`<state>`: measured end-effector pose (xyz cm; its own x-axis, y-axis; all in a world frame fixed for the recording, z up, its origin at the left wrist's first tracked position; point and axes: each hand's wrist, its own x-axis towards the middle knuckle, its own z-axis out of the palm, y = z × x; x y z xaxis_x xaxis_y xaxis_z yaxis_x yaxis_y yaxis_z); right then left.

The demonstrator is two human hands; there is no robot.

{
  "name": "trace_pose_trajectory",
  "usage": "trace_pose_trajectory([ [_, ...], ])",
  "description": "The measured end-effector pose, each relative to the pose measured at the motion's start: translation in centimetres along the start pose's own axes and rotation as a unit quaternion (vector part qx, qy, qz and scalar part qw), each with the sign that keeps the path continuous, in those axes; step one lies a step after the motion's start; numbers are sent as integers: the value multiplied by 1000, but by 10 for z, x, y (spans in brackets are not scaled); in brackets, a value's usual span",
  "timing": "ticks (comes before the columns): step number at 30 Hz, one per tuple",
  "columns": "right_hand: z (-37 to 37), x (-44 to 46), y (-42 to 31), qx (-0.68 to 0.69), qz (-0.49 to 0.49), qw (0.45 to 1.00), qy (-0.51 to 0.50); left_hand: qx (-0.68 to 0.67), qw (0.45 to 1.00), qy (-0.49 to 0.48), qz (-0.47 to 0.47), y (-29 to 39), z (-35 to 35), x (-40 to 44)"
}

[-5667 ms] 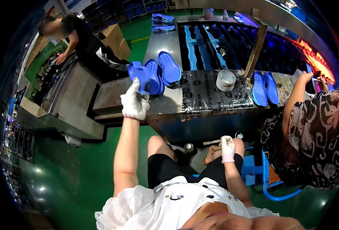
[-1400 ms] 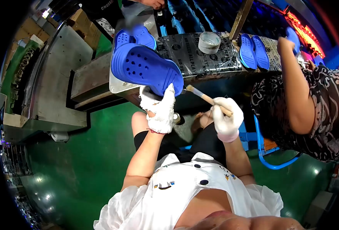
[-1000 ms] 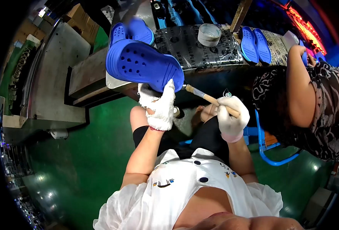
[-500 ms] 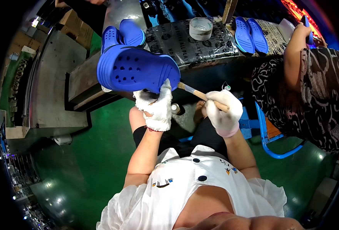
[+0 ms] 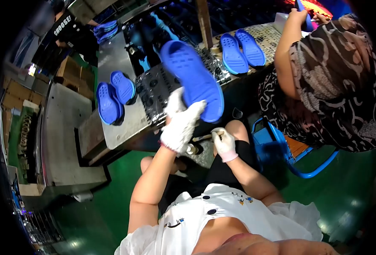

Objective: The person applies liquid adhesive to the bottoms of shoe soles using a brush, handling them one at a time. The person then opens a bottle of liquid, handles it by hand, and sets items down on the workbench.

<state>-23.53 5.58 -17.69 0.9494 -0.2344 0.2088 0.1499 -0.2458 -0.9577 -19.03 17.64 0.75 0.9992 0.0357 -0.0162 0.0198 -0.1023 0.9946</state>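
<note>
A blue clog (image 5: pixel 194 80) is in my left hand (image 5: pixel 183 125), tilted and raised over the edge of the work table. My left hand wears a white knitted glove, its fingers closed round the near end of the clog. Lower down, between my knees, my right hand (image 5: pixel 224 146), also in a white glove, pinches the handle of a brush (image 5: pixel 203 137). The brush points left toward a small light-coloured container (image 5: pixel 192 149); whether its tip touches the container is not clear.
Another pair of blue clogs (image 5: pixel 109 104) stands at the table's left end, and a further pair (image 5: pixel 242 53) lies at the right. Black printed plastic (image 5: pixel 154 91) covers part of the table. A person (image 5: pixel 324 80) sits at my right near a blue-framed chair (image 5: pixel 311 172); another person (image 5: pixel 75 36) is at the back left.
My left hand has swung the clog up, away from the brush, and turned it lengthwise. My right hand has lowered the brush toward the small container. The view has shifted, and the tape roll is out of sight.
</note>
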Motion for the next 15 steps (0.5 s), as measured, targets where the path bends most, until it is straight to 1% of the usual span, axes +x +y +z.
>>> trace_pose_trajectory([
  [2, 0, 6, 7, 27, 23, 999, -22, -30, 993, -111, 13, 8, 33, 30],
  [3, 0, 7, 10, 5, 30, 999, -24, -46, 989, -139, -1, 10, 51, 45],
  [4, 3, 9, 25, -83, -21, 996, -18, -63, 984, -166, -16, 10, 69, 62],
  [6, 3, 12, 27, -50, 40, 998, -26, 29, 987, -158, -31, 10, 106, 103],
  [7, -3, 13, 8, 13, 107, 993, -35, -12, 987, -159, -28, 11, 122, 118],
  [8, -2, 15, 10, 15, 106, 994, -39, -53, 986, -158, -26, 10, 134, 132],
  [9, -1, 14, 13, 35, 101, 994, -29, -36, 988, -148, 3, 12, 137, 141],
  [10, 0, 12, 17, 56, 95, 994, -22, 20, 995, -98, 15, 8, 137, 142],
  [11, 3, 12, 20, 76, 108, 991, -24, 42, 992, -84, 83, 8, 130, 136],
  [12, 3, 13, 22, 28, 102, 994, -25, 66, 984, -68, 149, 4, 120, 125],
  [13, 4, 11, 21, 16, 108, 994, -32, 156, 914, 30, 373, -10, 102, 116],
  [14, 5, 13, 19, 6, 110, 993, -37, 190, 870, 45, 453, -20, 78, 111],
  [15, 7, 12, 27, 3, 96, 995, -40, 205, 836, 78, 503, -22, 49, 98],
])
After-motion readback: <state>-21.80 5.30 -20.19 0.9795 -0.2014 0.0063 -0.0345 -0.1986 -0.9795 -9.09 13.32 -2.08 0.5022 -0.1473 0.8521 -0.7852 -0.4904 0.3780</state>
